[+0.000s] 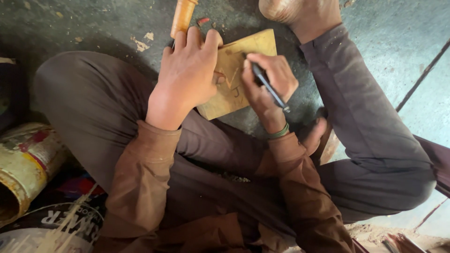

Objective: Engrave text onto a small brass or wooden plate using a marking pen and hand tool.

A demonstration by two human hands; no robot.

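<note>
While our left hand (187,75) lies spread flat on the one wooden board (236,70), pinning it to the floor (398,37), our right hand (267,84) pinches one dark pen (268,86), tip on the board beside the left thumb.

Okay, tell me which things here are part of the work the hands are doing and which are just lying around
In use:
- wooden block, pressed down by the left hand
- pen, gripped in the right hand, tip on the block

Lying about:
- wooden handle on the floor beyond the block
- worn tin can at the left
- round lid at the lower left
</note>
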